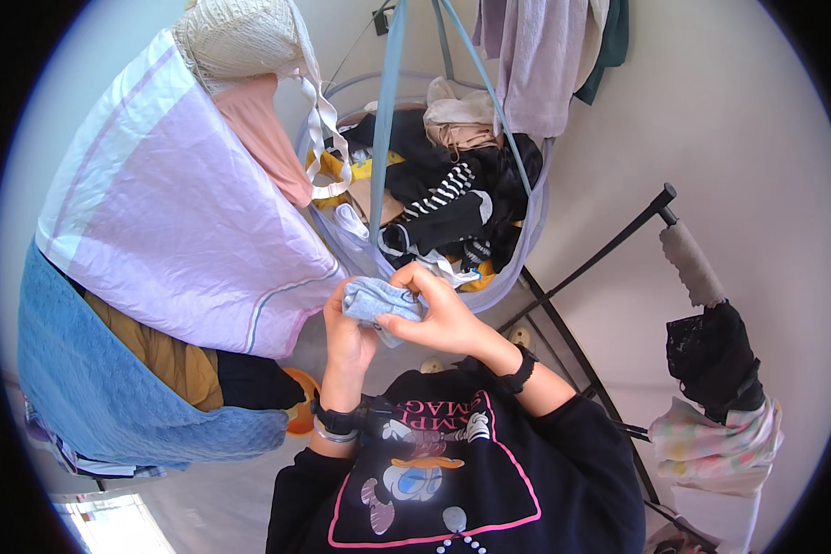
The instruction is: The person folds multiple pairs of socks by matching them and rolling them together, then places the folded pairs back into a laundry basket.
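Note:
Both hands hold a folded light-blue cloth item, which looks like a sock, in front of my chest. My left hand supports it from the left and beneath. My right hand pinches its right end between thumb and fingers. Just beyond my hands hangs a round mesh basket full of clothes. Inside it lie a black sock with a grey toe, a black-and-white striped sock, a white cloth piece and a crumpled beige garment.
A pale lilac sheet, a blue towel and a cream knitted item hang on the left. Blue-grey straps rise from the basket. To the right stands a black metal rack with hanging cloths. An orange basin sits below.

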Motion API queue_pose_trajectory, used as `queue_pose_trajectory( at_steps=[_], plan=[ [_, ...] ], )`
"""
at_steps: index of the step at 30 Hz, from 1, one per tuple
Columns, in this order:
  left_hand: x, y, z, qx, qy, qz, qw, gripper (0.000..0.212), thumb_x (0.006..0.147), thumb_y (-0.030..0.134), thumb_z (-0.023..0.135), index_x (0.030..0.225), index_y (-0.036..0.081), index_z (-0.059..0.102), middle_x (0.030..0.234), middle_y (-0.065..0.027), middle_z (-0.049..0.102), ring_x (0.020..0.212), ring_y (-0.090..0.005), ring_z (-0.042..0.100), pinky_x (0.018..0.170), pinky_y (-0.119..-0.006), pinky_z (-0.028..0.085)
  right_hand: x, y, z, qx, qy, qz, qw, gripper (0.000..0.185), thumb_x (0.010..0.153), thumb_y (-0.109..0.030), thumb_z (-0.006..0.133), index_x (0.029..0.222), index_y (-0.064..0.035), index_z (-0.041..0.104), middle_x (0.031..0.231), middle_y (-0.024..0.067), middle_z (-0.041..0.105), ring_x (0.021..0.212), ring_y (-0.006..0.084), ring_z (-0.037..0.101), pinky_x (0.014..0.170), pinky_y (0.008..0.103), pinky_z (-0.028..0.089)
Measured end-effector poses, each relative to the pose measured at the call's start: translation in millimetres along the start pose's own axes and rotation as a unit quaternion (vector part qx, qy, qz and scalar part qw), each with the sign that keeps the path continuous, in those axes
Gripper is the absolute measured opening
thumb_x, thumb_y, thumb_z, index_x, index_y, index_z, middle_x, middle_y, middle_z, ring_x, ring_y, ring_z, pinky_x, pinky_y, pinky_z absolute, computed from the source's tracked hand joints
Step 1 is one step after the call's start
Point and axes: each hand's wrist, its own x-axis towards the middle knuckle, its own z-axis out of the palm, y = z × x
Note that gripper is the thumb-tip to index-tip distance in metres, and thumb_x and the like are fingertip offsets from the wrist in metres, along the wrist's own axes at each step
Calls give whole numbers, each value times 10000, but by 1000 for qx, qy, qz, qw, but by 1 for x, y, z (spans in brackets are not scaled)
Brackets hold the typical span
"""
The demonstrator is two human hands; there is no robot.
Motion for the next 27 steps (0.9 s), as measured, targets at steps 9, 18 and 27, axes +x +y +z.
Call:
queue_pose_trajectory(
  at_steps=[9,18,27],
  plan=[
    [-7,-12,-5,449,21,149,881,207,676,-120,539,823,11,601,754,-26,578,694,-79,539,615,-191,415,-10,53,10,-202,86,17,975,208,667,-71,616,834,-35,499,729,116,564,652,288,564,566,340,433],
    [-19,-56,11,423,-73,13,903,183,735,-53,603,844,-3,465,761,-53,523,685,-114,549,627,-222,461,-47,65,-20,-173,245,106,948,207,644,47,566,822,-21,484,661,119,558,574,254,573,531,299,442],
    [-5,-72,31,568,4,147,810,204,686,-100,579,707,24,419,703,-74,415,516,-166,427,473,-257,387,-59,49,-43,-157,109,113,975,347,655,-100,731,886,-2,491,779,89,550,673,187,531,624,266,436]
  ],
)
